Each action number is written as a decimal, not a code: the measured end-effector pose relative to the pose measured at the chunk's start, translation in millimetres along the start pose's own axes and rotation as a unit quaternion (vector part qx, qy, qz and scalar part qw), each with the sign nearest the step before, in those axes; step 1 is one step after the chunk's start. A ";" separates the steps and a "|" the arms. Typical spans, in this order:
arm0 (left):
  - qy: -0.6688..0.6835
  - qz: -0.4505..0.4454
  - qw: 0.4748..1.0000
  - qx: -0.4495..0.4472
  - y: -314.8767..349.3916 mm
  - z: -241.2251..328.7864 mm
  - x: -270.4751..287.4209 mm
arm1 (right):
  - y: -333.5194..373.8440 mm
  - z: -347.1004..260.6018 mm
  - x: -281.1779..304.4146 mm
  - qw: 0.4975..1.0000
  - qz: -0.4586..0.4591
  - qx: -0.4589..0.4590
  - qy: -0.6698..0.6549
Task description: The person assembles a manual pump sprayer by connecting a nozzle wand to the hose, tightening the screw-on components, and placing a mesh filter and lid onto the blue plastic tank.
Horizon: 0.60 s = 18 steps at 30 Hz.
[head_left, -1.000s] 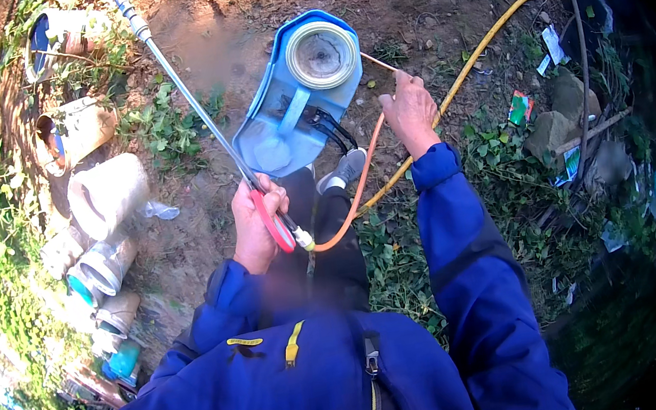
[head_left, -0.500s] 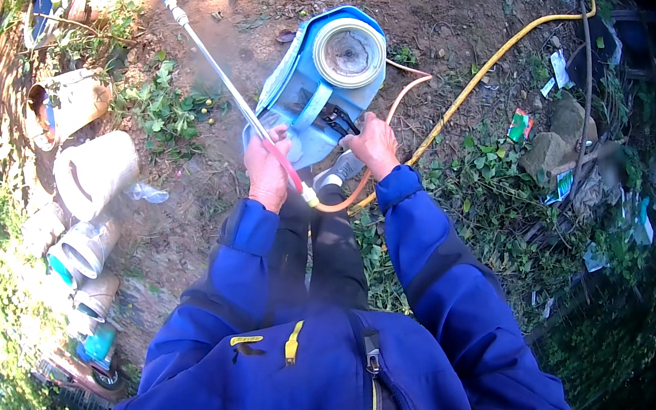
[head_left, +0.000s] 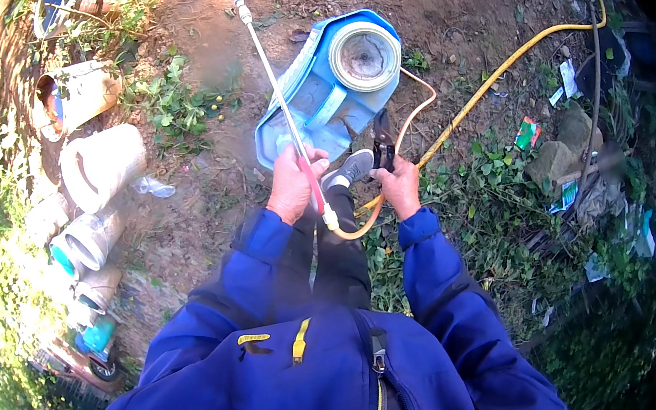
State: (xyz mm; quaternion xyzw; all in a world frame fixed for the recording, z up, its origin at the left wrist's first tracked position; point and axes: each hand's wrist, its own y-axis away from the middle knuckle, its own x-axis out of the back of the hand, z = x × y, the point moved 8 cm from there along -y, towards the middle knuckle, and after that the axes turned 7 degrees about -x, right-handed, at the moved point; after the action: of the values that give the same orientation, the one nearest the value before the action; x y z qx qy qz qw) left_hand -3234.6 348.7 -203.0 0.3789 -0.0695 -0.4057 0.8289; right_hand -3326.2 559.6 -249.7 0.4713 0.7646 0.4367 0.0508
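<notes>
My left hand is wrapped round the pinkish-red grip of a spray wand. Its pale metal tube points away from me and passes over one edge of a blue sprayer tank. From the grip's near end an orange hose curves right and runs behind my right hand. That hand is closed on a black plier-like tool, held upright just beside the tank; its exact kind is unclear. The tank stands on the soil in front of my shoe, its round cream-rimmed opening facing up.
A yellow hose winds across the ground on the right. Rocks, litter and weeds lie beyond it. Along the left stand several old containers, among them a white bucket and a rusty-looking one. Leafy plants grow near them.
The spray wand has swung right and stands more upright in view. My right hand has drawn the black tool from over the tank out to its right side.
</notes>
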 end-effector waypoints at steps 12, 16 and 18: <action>0.118 -0.068 0.990 -0.032 7.0 56.9 -71.9 | 53.9 -145.6 2.0 0.960 -0.140 0.035 -0.239; 0.096 -0.043 0.993 -0.054 10.9 64.3 -75.7 | 52.2 -138.1 4.1 0.980 -0.054 0.120 -0.147; 0.047 -0.026 0.993 -0.102 9.3 71.4 -79.2 | 57.8 -150.0 13.5 0.980 -0.015 0.152 -0.131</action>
State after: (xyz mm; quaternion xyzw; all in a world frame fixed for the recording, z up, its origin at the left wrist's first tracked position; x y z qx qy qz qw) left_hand -3311.4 368.9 -131.1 0.3127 0.0205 -0.4136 0.8548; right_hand -3367.9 487.1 -111.8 0.5153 0.8157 0.2490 0.0845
